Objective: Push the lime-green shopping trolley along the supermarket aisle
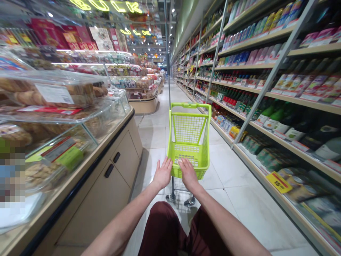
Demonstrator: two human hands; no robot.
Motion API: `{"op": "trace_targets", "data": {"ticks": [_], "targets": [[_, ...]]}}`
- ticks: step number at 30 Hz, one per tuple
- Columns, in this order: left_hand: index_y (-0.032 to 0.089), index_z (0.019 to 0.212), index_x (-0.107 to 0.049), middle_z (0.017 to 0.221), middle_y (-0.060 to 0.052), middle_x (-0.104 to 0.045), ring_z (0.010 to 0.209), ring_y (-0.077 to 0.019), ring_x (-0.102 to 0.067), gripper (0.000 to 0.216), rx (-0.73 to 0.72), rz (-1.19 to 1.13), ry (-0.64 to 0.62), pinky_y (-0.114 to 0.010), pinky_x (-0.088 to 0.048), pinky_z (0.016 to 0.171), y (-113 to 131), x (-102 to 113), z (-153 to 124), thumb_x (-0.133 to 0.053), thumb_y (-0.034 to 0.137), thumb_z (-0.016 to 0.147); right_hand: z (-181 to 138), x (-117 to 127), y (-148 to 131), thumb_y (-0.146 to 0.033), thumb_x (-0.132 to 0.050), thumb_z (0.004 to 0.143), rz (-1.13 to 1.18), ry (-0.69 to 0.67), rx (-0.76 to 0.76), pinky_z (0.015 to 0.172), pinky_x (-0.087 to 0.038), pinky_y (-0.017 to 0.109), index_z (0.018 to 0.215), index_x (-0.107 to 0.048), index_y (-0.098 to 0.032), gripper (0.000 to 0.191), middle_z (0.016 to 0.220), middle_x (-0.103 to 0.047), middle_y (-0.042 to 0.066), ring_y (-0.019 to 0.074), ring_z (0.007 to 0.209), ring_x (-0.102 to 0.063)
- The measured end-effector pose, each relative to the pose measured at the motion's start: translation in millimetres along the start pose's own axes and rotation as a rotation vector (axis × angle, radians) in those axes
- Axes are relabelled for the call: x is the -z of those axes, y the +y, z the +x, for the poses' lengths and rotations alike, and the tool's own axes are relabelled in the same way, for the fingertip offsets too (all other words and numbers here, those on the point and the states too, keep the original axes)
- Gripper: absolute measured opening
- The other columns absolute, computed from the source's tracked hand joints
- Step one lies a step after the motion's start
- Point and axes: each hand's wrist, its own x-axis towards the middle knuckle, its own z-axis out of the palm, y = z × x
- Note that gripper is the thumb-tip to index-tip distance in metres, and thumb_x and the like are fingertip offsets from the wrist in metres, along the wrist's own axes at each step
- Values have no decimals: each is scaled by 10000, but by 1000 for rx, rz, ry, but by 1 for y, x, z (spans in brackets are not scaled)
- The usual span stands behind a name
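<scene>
The lime-green plastic trolley (189, 129) was grasped by the right grip (188, 173), the closure of the left grip (163, 173) being untellable; through uneven pushing, the beige-panelled table (106, 199) could be struck.

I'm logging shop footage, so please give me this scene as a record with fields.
Cart: lime-green plastic lattice cart
Left hand: bare left hand at the cart's near-left corner
Right hand: bare right hand at its near rim
Left side: beige counter, baked goods in clear packs
Right side: tall beige shelving, green bottles
Sign: glowing yellow-green "BULK" letters
Floor: pale tiles
</scene>
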Motion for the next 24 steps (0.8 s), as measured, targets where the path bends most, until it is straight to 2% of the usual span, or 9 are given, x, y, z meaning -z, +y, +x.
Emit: {"op": "trace_targets", "data": {"ticks": [3,7,11,16,20,24], "targets": [[105,1314,-250,1411,-85,-209,1311,-207,-83,624,-13,7,14,-497,-63,1046,-5,-4,-1,-386,154,707,-4,2,5,9,-358,751,4,8,58,956,-327,430,1194,-461,-170,489,1270,-442,107,218,1236,-294],[111,1309,-257,1403,-92,-232,1307,-208,-106,625,-28,4,45,-508,-71,1043,-8,-8,-2,-388,130,697,-22,20,41,-6,-363,761,-85,36,-44,950,-323,436,1144,-512,-152,435,1247,-464,130,237,1215,-327],[113,1254,-351,1349,-100,-344,1289,-220,-171,511,-3,-20,61,-502,-104,1041,-2,-3,1,-344,116,742,-32,24,67,-30,-371,768,-119,82,-102,946,-330,419,1105,-537,-128,388,1224,-478,147,241,1205,-336],[108,1122,-477,1142,-117,-526,1221,-242,-290,390,14,-31,65,-491,-126,1034,8,11,7,-345,105,755,-30,14,80,-47,-357,763,-46,144,-26,932,-341,448,1076,-551,-148,382,1196,-502,128,235,1190,-347],[118,977,-558,954,-103,-586,1110,-247,-399,315,-5,-48,73,-483,-109,1037,23,21,11,-349,88,743,-33,15,101,-37,-352,744,-50,184,19,927,-347,446,1066,-557,-153,399,1182,-511,121,233,1183,-357],[141,960,-573,944,-89,-591,1067,-236,-431,330,-39,-111,54,-478,-110,1044,50,28,13,-336,87,737,-36,20,135,-85,-368,755,-105,175,-44,910,-356,446,1025,-582,-176,356,1173,-524,104,246,1171,-383]]}}
